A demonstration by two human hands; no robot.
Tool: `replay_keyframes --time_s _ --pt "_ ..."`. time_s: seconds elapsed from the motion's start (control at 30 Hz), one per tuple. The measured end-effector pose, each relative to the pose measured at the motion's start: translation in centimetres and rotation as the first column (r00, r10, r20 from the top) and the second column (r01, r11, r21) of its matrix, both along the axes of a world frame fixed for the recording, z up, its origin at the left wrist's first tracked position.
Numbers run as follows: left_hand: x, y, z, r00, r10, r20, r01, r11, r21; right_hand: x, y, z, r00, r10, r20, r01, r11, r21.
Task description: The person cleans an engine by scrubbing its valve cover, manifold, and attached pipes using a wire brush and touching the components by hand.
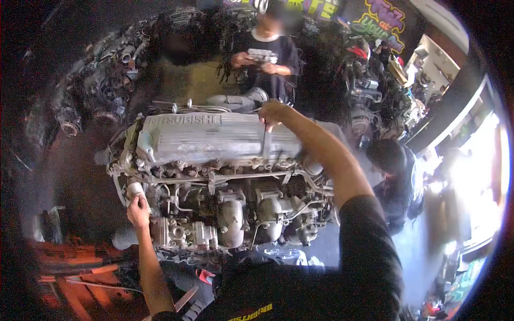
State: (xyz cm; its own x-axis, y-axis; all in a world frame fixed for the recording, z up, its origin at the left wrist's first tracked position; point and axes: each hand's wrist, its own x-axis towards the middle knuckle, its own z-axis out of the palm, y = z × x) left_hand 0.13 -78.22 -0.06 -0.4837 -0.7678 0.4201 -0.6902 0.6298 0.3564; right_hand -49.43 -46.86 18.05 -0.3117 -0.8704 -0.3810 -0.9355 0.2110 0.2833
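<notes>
A large metal engine fills the middle of the view, its ribbed valve cover (214, 136) marked with raised lettering. My right hand (275, 114) is closed around the top of a flat, strip-like tool (266, 143), which hangs down across the right part of the cover. At the engine's left end, my left hand (138, 211) has its fingers closed on a pale cylindrical part (135, 189). Pipes and rounded metal housings (231, 216) lie along the side nearest me, between my two arms.
Across the engine stands a person (267, 53) holding a metal part (262, 55). Another dark-clothed person (399, 176) is at the right. Piled engine parts (110, 85) line the back left. Orange-red metal beams (80, 267) lie at lower left.
</notes>
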Motion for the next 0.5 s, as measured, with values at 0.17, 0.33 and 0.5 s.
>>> replay_keyframes --time_s 0.17,0.33,0.5 --pt "0.2 -0.9 -2.2 0.994 -0.01 -0.108 0.011 1.0 0.009 -3.4 1.4 -0.7 0.975 0.22 -0.025 -0.214 0.909 -0.357" --pt "-0.1 -2.7 -2.9 0.988 -0.078 -0.133 0.076 0.997 -0.02 1.6 0.1 -8.0 0.979 0.132 -0.153 -0.096 0.97 0.223" --pt "0.8 -1.8 -2.5 1.0 -0.008 -0.025 0.009 1.0 0.007 1.3 0.4 -3.2 0.986 0.032 -0.161 -0.059 0.985 -0.162"
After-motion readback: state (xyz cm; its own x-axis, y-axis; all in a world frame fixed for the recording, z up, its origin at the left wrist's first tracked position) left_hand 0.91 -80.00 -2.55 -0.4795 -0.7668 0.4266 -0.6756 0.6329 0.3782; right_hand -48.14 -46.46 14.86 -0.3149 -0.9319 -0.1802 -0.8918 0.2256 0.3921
